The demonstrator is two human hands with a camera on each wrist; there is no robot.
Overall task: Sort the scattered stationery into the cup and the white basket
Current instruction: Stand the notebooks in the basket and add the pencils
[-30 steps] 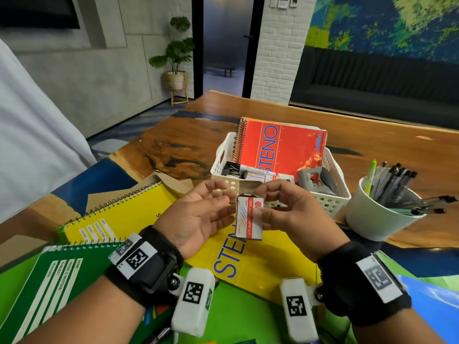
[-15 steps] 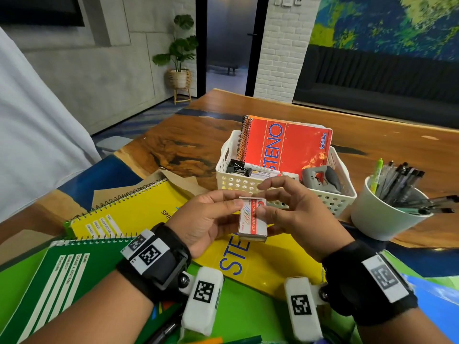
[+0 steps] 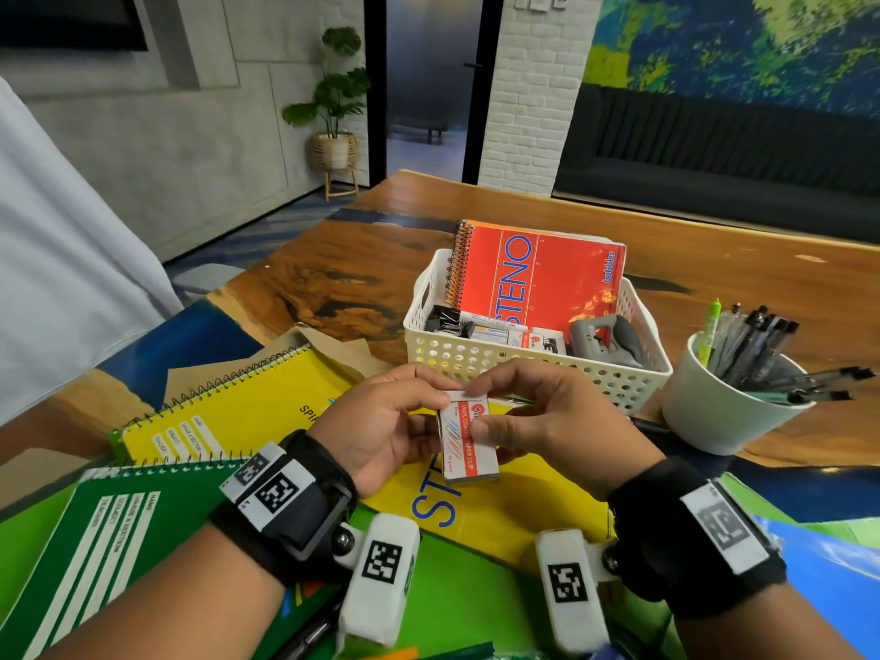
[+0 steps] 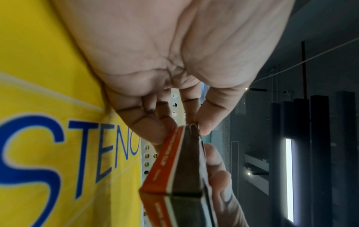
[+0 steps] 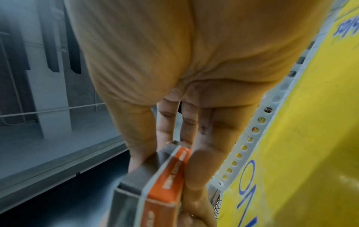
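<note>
A small white and orange paper clip box point(image 3: 467, 440) is held in the air between both hands, just in front of the white basket point(image 3: 533, 364). My left hand point(image 3: 385, 421) pinches its left side and top corner; the box point(image 4: 178, 165) shows edge-on under the fingertips. My right hand point(image 3: 538, 416) grips the box point(image 5: 163, 181) from the right with thumb and fingers. The basket holds a red steno notebook point(image 3: 538, 278), binder clips, small boxes and a grey stapler point(image 3: 605, 340). The white cup point(image 3: 719, 412), full of pens, stands to the right of the basket.
A yellow steno pad point(image 3: 495, 507) lies under the hands, with a yellow spiral notebook point(image 3: 228, 407) and a green notebook point(image 3: 95, 540) to the left. A brown envelope lies behind the yellow notebook. A pen point(image 3: 309, 635) rests near the bottom edge. A person in white stands at the left.
Both hands have drawn closer around the box. The left hand, earlier open beside it, now pinches its top left corner. The box has tilted flatter.
</note>
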